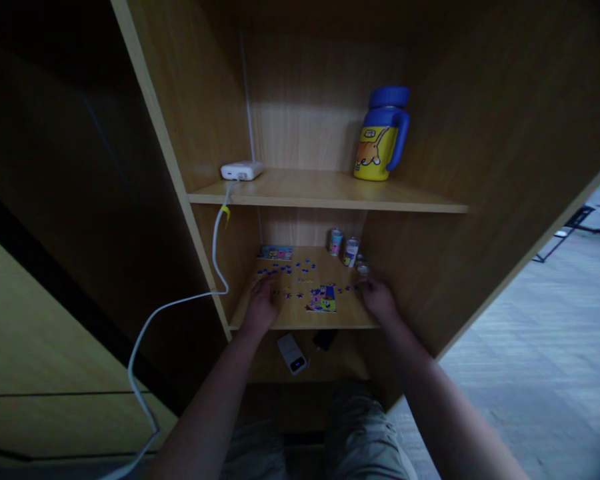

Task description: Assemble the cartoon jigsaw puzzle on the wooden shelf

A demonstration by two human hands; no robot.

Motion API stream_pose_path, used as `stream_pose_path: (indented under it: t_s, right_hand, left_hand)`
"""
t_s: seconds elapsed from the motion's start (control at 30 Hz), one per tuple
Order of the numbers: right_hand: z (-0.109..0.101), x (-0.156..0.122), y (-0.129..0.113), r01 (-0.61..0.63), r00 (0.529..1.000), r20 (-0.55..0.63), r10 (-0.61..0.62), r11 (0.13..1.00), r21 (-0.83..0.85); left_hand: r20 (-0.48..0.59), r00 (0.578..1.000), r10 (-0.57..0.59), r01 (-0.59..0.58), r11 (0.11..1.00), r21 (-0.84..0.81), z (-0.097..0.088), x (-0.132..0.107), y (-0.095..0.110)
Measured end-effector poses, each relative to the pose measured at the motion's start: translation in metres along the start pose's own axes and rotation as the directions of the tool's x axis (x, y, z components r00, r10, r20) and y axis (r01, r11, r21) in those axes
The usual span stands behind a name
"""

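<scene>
My left hand (263, 303) is over the left front of the shelf, beside loose jigsaw pieces (289, 270); its fingers look loosely apart, with nothing visible in them. At the right front, my right hand (379, 299) has its fingers drawn together near a few blue jigsaw pieces (348, 288). Whether a piece is between those fingertips is too dark and small to make out. Between the hands lies a partly joined cartoon jigsaw (323, 300) in yellow, blue and pink. Farther back on the left is a flat printed picture strip (276, 252).
Two small printed cans (335, 242) and clear lids (363, 269) stand at the back right. Above, a shelf (320, 190) carries a blue-yellow jug (380, 137) and a white charger (242, 171) with a hanging cable (165, 308). A power bank (291, 352) lies below.
</scene>
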State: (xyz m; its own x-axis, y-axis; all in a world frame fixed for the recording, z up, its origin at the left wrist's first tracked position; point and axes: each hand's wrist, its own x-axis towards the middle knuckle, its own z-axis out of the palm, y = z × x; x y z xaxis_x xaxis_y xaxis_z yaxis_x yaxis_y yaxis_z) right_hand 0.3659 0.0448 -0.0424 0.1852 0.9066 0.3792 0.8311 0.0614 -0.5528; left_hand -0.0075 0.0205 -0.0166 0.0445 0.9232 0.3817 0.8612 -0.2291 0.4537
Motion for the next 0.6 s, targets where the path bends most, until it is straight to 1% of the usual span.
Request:
stream_pose_path:
  t_s: [0.07,0.13,0.2,0.3,0.37,0.4,0.47,0.5,0.53,0.57,0.6]
  right_hand:
    - [0.004,-0.005,0.0,0.087,0.996,-0.007,-0.087,0.996,0.009]
    - [0.007,-0.01,-0.002,0.156,0.988,-0.001,-0.156,0.988,0.001]
    - [0.007,-0.012,-0.005,0.169,0.986,0.017,-0.168,0.986,-0.014]
    - [0.003,-0.011,-0.009,0.164,0.986,0.048,-0.163,0.986,-0.034]
    - [0.001,-0.01,-0.011,0.162,0.985,0.072,-0.157,0.984,-0.068]
    - [0.0,-0.009,-0.012,0.16,0.985,0.083,-0.153,0.983,-0.09]
    - [0.0,-0.01,-0.013,0.161,0.984,0.101,-0.148,0.978,-0.131]
    - [0.0,-0.011,-0.014,0.165,0.982,0.111,-0.15,0.975,-0.146]
    - [0.001,-0.011,-0.014,0.168,0.982,0.119,-0.15,0.973,-0.159]
    - [0.001,-0.013,-0.014,0.169,0.981,0.122,-0.149,0.971,-0.167]
    - [0.001,-0.014,-0.014,0.17,0.981,0.121,-0.151,0.971,-0.171]
  left_hand:
    - [0.008,1.0,0.03,-0.03,0.999,0.035,0.002,-0.018,-0.006]
    - [0.038,0.998,0.055,-0.06,0.99,0.125,0.002,-0.042,-0.01]
    - [0.068,0.994,0.083,-0.095,0.974,0.203,0.001,-0.07,-0.013]
    - [0.051,0.988,0.145,-0.154,0.953,0.261,-0.003,-0.112,-0.019]
    - [0.007,0.991,0.131,-0.128,0.953,0.275,-0.001,-0.137,-0.026]
    - [0.009,0.993,0.117,-0.115,0.955,0.273,0.002,-0.149,-0.032]
    - [-0.015,0.999,0.037,-0.032,0.961,0.275,0.015,-0.171,-0.046]
    - [0.017,1.0,-0.007,0.002,0.96,0.279,0.022,-0.181,-0.054]
    - [0.086,0.994,-0.066,0.039,0.956,0.292,0.031,-0.191,-0.06]
    - [0.198,0.972,-0.123,0.058,0.951,0.305,0.038,-0.201,-0.066]
    - [0.339,0.928,-0.157,0.051,0.952,0.302,0.044,-0.209,-0.07]
